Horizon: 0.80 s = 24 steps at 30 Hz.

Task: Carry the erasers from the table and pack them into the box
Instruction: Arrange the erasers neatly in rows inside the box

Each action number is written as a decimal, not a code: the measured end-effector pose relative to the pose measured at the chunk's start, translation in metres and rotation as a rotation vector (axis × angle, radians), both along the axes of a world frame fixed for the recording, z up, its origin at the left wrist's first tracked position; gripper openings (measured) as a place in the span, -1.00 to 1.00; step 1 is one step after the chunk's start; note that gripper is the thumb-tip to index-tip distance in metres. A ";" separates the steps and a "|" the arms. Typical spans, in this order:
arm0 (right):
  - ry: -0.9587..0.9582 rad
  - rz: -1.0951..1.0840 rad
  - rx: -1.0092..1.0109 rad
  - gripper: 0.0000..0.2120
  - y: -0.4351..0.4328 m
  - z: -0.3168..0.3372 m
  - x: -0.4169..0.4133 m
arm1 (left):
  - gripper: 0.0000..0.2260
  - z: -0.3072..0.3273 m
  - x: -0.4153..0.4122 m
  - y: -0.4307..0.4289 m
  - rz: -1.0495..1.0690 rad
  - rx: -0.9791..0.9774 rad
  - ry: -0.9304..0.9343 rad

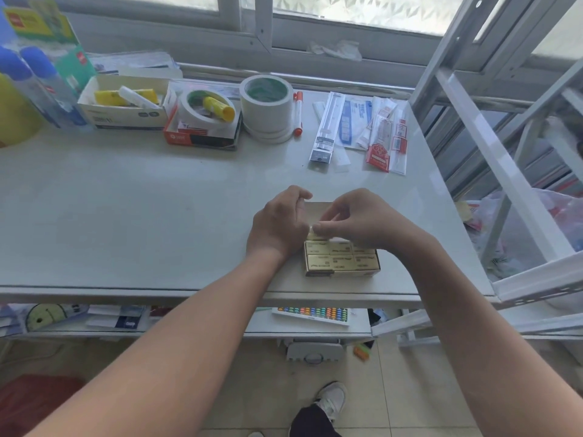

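Right fingers (323,228) pinch an eraser (315,236), seemingly light, stiff and best held by its sides, just beneath them in the box (342,273), while left fingers (298,194) curl alongside, grip unclear.

No word or number can be read with certainty. The gold-wrapped erasers (342,257) carry dark print lines, too blurred to make out. The orange-and-black box (189,138) shows a white logo and lettering on its front, the white carton (126,116) small dark marks, the green package (81,58) a red label, and the red packet (377,152) a white ornament, all illegible.
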State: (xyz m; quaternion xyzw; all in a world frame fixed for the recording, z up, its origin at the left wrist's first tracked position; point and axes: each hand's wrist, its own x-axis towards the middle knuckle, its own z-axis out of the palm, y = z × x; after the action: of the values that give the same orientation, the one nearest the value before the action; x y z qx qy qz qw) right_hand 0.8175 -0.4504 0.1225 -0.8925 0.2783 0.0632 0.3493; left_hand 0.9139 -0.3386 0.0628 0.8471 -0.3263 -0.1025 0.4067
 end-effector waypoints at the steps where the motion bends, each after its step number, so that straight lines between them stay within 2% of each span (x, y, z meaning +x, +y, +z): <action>1: -0.009 0.002 -0.009 -0.80 0.002 -0.001 0.000 | -0.77 0.000 0.000 0.000 0.000 0.001 -0.001; 7: -0.020 0.007 -0.031 -0.84 0.000 -0.002 -0.004 | -0.77 -0.001 0.001 0.000 -0.005 -0.001 -0.004; 11: -0.003 0.084 -0.073 -0.86 0.006 -0.004 -0.005 | -0.77 -0.001 0.001 0.000 -0.008 -0.001 -0.002; 13: -0.093 0.030 -0.069 -0.84 0.004 0.000 -0.011 | -0.77 -0.001 0.000 0.000 -0.009 -0.002 -0.003; 16: -0.408 -0.271 -0.174 -0.80 -0.005 -0.001 -0.032 | -0.76 0.000 0.000 0.001 -0.003 -0.010 0.009; 17: -0.474 -0.390 -0.183 -0.76 -0.007 -0.007 -0.041 | -0.76 0.001 0.000 0.001 -0.001 -0.015 0.012; 19: -0.477 -0.509 -0.093 -0.56 -0.004 -0.022 -0.062 | -0.75 0.001 -0.002 0.001 0.001 -0.027 0.019; 21: -0.374 -0.407 -0.073 -0.26 0.005 -0.039 -0.079 | -0.74 0.002 -0.003 0.001 0.005 -0.047 0.027; 24: -0.176 -0.186 -0.293 0.08 0.016 -0.053 -0.092 | -0.75 0.002 -0.003 0.001 0.012 -0.074 0.027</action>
State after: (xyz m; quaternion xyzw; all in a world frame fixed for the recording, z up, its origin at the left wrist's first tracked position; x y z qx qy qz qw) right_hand 0.7258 -0.4343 0.0693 -0.9063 0.3341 -0.0887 0.2432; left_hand 0.9112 -0.3376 0.0649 0.8319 -0.3193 -0.0994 0.4428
